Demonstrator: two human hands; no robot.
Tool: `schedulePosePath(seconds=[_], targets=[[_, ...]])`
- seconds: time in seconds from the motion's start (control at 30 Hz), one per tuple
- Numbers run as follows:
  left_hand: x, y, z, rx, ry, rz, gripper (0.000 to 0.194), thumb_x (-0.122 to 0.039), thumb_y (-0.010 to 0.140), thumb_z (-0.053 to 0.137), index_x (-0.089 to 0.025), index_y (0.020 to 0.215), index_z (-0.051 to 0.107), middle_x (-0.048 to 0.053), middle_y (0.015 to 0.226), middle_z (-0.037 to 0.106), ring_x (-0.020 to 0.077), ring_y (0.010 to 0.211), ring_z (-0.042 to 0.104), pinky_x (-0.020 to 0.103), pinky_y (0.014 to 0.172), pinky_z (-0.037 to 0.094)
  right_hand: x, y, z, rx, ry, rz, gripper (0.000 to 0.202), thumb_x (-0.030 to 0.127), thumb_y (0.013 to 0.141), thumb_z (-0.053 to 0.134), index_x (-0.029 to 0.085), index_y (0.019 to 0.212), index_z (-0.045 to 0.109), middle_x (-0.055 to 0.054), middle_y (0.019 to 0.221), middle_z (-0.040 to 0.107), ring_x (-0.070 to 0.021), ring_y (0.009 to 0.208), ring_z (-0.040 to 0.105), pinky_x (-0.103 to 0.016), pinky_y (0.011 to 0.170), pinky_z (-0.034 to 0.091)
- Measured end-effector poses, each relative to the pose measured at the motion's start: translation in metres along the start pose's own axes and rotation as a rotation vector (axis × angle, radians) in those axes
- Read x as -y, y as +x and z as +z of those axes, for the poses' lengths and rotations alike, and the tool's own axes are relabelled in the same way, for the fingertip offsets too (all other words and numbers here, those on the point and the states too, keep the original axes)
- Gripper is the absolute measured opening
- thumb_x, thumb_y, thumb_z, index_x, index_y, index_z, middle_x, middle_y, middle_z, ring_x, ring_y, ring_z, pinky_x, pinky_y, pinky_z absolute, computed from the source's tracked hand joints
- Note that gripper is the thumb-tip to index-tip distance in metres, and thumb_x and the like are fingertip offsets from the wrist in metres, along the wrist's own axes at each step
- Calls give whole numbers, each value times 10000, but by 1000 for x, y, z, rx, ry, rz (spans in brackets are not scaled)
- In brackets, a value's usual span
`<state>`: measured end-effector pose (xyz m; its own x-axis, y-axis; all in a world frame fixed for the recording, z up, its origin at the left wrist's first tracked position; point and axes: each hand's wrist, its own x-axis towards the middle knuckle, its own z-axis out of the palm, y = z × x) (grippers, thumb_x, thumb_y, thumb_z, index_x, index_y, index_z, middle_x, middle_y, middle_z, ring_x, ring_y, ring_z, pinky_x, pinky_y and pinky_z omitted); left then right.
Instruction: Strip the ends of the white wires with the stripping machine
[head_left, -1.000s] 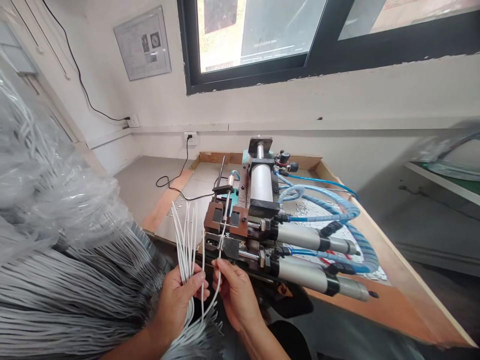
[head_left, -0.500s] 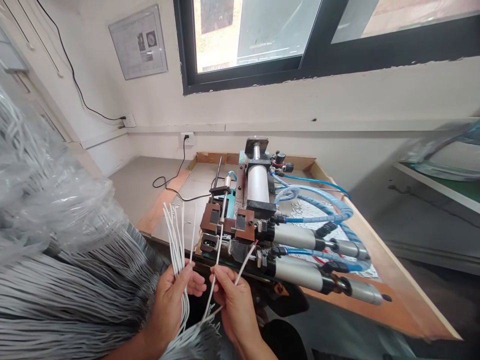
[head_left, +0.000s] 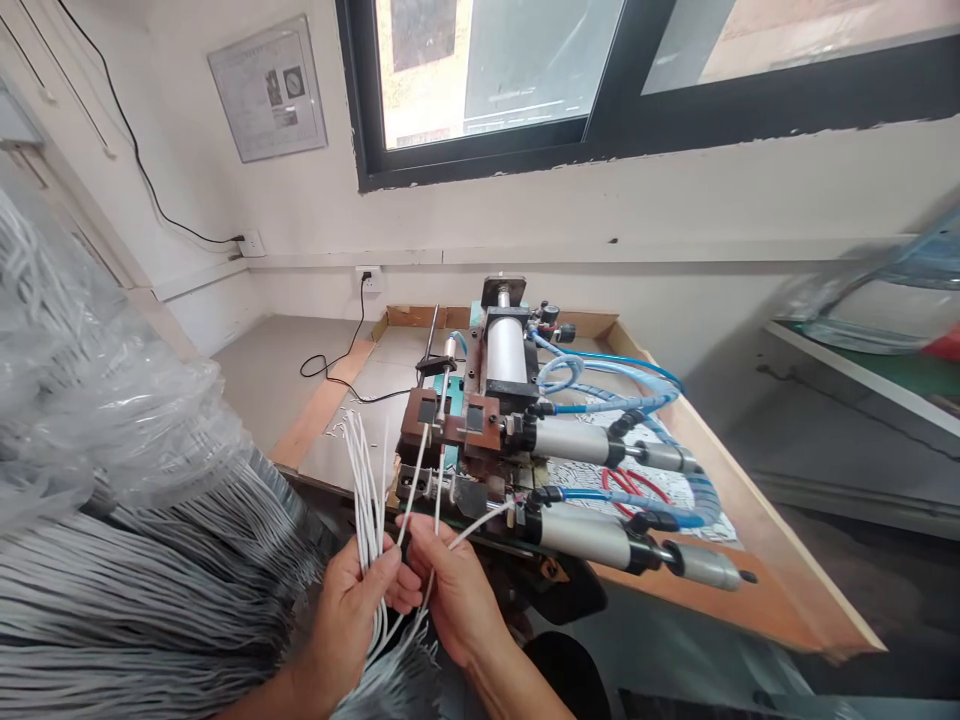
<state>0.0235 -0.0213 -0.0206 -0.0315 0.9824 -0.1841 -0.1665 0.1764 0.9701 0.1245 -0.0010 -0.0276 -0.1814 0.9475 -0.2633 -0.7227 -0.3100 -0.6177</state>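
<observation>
My left hand [head_left: 349,610] is closed around a bundle of white cables [head_left: 363,500], whose ends fan upward above the thumb. My right hand [head_left: 459,590] pinches a few more white cables beside it, the two hands nearly touching. One white cable [head_left: 417,480] rises from between the hands to the brown clamp block [head_left: 480,420] of a pneumatic machine. A second cable runs up just right of it, toward the gap in the jaws. Another white cable [head_left: 484,520] slants right from my right hand, with reddish strands at its tip near the lower cylinder [head_left: 589,537].
Grey cables [head_left: 135,610] hang in a large mass at left under clear plastic [head_left: 150,420]. Blue air hoses [head_left: 637,365] loop right of the machine. White scraps [head_left: 675,490] litter the wooden-edged tray [head_left: 787,560]. A shelf [head_left: 870,380] juts out at right.
My hands have come closer together. Two cables now stand between them toward the machine, where one stood before. The slanted cable with the reddish tip leans lower to the right.
</observation>
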Motion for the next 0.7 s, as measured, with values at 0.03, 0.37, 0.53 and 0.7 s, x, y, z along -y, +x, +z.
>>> schedulePosePath(seconds=[0.03, 0.37, 0.53, 0.7], targets=[[0, 0, 0, 15, 20, 4, 202, -335, 724, 603, -133, 740, 604, 35, 580, 637, 143, 517, 565, 261, 536, 459, -1, -1, 0, 12, -12, -6, 314, 424, 609, 708, 142, 723, 630, 85, 408, 358, -53, 362, 272, -192, 356, 233], [-4, 1, -3, -86, 35, 47, 224, -343, 717, 605, -132, 733, 679, 13, 592, 580, 134, 610, 510, 234, 635, 402, -5, -8, -12, -202, -117, -157, 280, 389, 583, 719, 129, 587, 615, 55, 458, 388, -48, 421, 252, -195, 400, 139], [-2, 1, -5, -58, 97, 77, 240, -333, 736, 582, -130, 804, 691, 4, 560, 551, 135, 594, 499, 240, 622, 382, -2, -6, -9, -205, -65, -119, 263, 365, 574, 718, 129, 575, 602, 67, 443, 350, -46, 420, 226, -194, 408, 122], [-1, 2, -7, -46, 165, 111, 219, -332, 731, 584, -125, 724, 654, 1, 559, 540, 138, 581, 486, 255, 608, 381, -3, -4, -11, -210, -38, -119, 253, 348, 585, 721, 129, 572, 596, 66, 448, 359, -44, 419, 237, -183, 401, 143]])
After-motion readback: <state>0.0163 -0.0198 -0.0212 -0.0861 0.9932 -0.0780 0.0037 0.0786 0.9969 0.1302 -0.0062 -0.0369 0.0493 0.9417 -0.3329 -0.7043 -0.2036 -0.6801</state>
